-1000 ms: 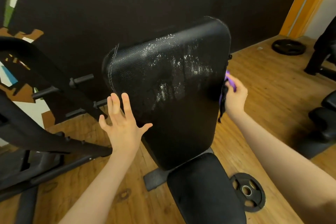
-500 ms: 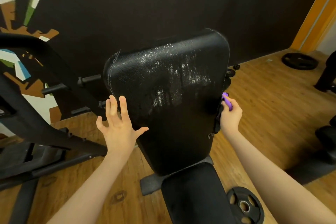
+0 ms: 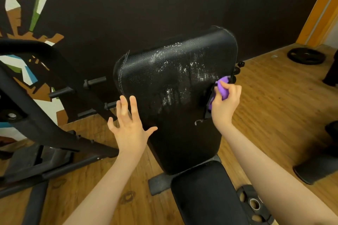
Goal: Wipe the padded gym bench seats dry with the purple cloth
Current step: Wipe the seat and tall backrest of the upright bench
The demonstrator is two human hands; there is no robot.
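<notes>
The purple cloth (image 3: pixel 223 88) is seen bunched into a small wad, only folds of it showing between the curled fingers of the right hand (image 3: pixel 225 101), by which it is gripped. It is held at the right edge of the upright back pad (image 3: pixel 170 100) of the gym bench, about halfway up, and appears to touch the pad there, though the contact itself is hidden by the hand. The back pad is black, grained and padded, with white stitching along its upper corners; a band of wet, glistening droplets and streaks is spread across its upper and middle face. Below it, the flat black seat pad (image 3: pixel 204 195) is seen, apart from the cloth.

Compared with half a second ago, the cloth and the right hand have been brought inward onto the pad's front edge, where before they were tucked behind the side of it. The wet patch is unchanged.

The left hand (image 3: pixel 130 129) is held open, fingers spread and straight, at the lower left edge of the back pad, its thumb over the pad's face; whether it is touched cannot be told. A weight plate (image 3: pixel 253 204) lies on the wooden floor (image 3: pixel 270 107) beside the seat pad, and another plate (image 3: pixel 306 56) lies far right near the wall. A black machine frame (image 3: pixel 45 129) stands to the left.
</notes>
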